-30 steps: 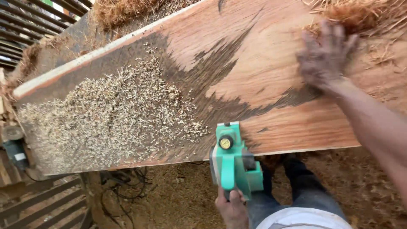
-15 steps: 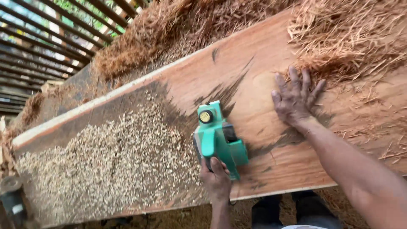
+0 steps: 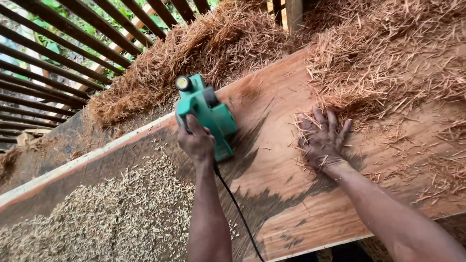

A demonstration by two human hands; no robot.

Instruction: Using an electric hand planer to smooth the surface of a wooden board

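Left hand (image 3: 196, 143) fingers clamped on green planer (image 3: 206, 114); right hand (image 3: 323, 140) fingers spread, seemingly flat on plank (image 3: 281, 194)

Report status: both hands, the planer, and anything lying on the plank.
Left hand gripping green electric planer on the wooden plank. Right hand flat on plank. Fine chips to the left, long reddish shavings heaped beside right hand.

Bare plank (image 3: 291, 194) lies open between the hands; shavings heaps (image 3: 388, 63) crowd its far edge.
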